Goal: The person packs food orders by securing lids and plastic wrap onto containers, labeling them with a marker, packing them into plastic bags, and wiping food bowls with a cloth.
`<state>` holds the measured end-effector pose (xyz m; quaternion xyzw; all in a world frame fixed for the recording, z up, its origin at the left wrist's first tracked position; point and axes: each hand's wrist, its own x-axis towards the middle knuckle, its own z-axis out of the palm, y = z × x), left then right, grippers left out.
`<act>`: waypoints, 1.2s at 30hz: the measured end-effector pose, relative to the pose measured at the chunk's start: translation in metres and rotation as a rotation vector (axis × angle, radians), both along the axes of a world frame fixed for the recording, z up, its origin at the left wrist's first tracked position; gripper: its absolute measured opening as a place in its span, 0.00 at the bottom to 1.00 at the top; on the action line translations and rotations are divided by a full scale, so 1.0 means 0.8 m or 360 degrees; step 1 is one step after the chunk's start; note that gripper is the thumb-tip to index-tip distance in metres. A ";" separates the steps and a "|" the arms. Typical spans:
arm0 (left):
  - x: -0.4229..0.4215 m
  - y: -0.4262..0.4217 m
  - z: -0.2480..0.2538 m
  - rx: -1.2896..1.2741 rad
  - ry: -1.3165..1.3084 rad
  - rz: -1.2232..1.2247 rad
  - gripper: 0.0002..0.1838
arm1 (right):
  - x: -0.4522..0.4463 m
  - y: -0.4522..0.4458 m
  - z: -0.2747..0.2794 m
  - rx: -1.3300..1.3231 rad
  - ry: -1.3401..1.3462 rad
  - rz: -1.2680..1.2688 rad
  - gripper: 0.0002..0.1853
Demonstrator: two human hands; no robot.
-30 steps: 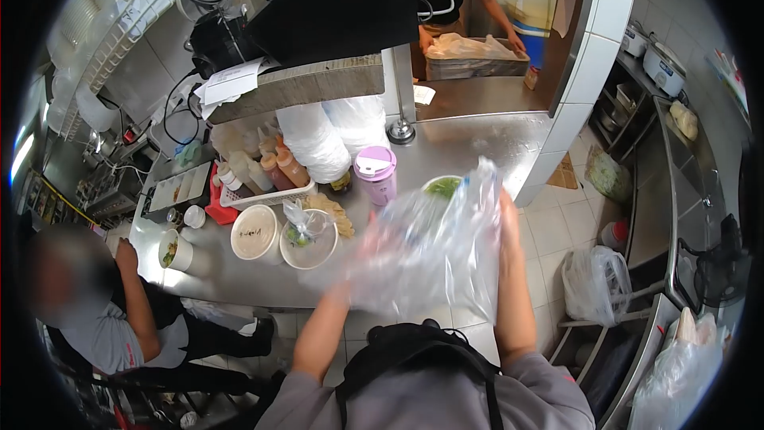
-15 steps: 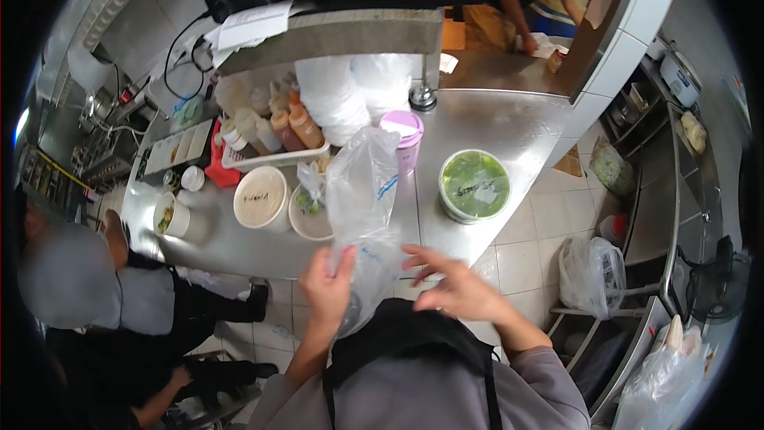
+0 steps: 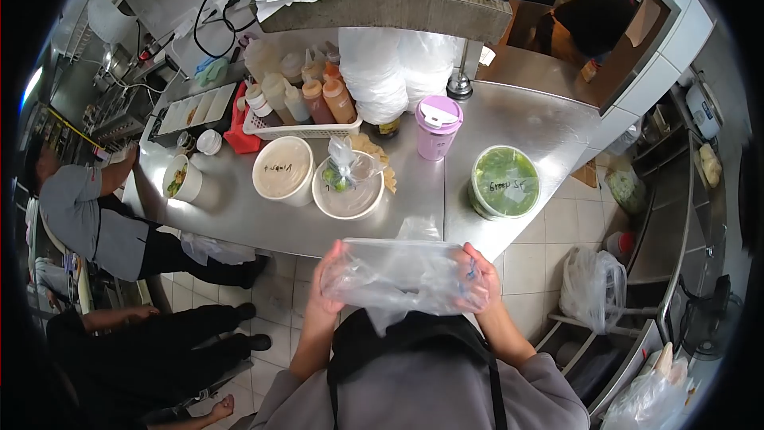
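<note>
A clear plastic bag (image 3: 402, 275) is stretched sideways between my hands, just in front of the counter's near edge. My left hand (image 3: 326, 283) grips its left end and my right hand (image 3: 485, 279) its right end, where blue print shows. Beyond the bag stand two white tubs: a lidded one (image 3: 283, 171) with handwriting, and another (image 3: 348, 201) with a small knotted bag of greens on top. Farther right is a clear-lidded tub of green leaves (image 3: 504, 183), marked by hand. A purple lidded cup (image 3: 438, 129) stands behind, between the tubs.
Squeeze bottles fill a white basket (image 3: 302, 129) at the back, beside stacked bagged containers (image 3: 372, 80). An open white cup (image 3: 184, 178) stands at left. Two people (image 3: 99, 215) are close on my left; another bends beyond the hatch. A metal shelf (image 3: 386, 9) overhangs the counter.
The bag has gone from hanging lengthwise in my left hand to spread sideways between both hands. My right hand has taken hold of it. My view has shifted, and people have moved.
</note>
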<state>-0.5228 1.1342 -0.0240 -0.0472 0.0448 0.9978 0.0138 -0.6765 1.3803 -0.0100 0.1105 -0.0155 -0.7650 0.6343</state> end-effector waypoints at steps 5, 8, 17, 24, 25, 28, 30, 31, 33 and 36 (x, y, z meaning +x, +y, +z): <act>-0.024 0.016 0.059 -0.2588 -0.0497 0.1597 0.08 | -0.033 0.004 -0.004 0.0639 0.0431 0.0065 0.14; -0.039 0.071 0.080 -0.2997 0.0308 0.0407 0.06 | -0.041 -0.013 -0.020 0.0862 0.0555 0.0139 0.13; -0.105 0.079 -0.041 -0.4202 0.0297 -0.0033 0.25 | -0.022 -0.009 0.007 0.1898 0.3352 -0.1700 0.11; -0.091 0.072 -0.049 -0.4516 0.0370 -0.0415 0.42 | -0.012 -0.070 -0.100 0.1761 0.4243 -0.0495 0.20; -0.090 0.066 -0.050 -0.4427 0.0386 -0.0524 0.46 | -0.022 -0.069 -0.085 0.1837 0.4202 -0.0415 0.21; -0.095 0.057 -0.036 -0.4338 0.0353 -0.0773 0.45 | -0.023 -0.076 -0.069 0.2017 0.4190 0.0089 0.35; -0.113 0.042 -0.043 -0.4239 0.0192 -0.0698 0.47 | -0.035 -0.081 -0.045 0.1948 0.4177 0.0509 0.41; -0.125 0.034 -0.046 -0.4186 0.0099 -0.0641 0.48 | -0.042 -0.083 -0.041 0.1864 0.4155 0.0647 0.45; -0.135 0.025 -0.043 -0.4106 -0.0070 -0.0552 0.47 | -0.055 -0.076 -0.049 0.1645 0.4458 0.0264 0.45; -0.149 0.035 -0.039 -0.4158 -0.0098 -0.0346 0.40 | -0.074 -0.068 -0.052 0.1381 0.4595 -0.0208 0.35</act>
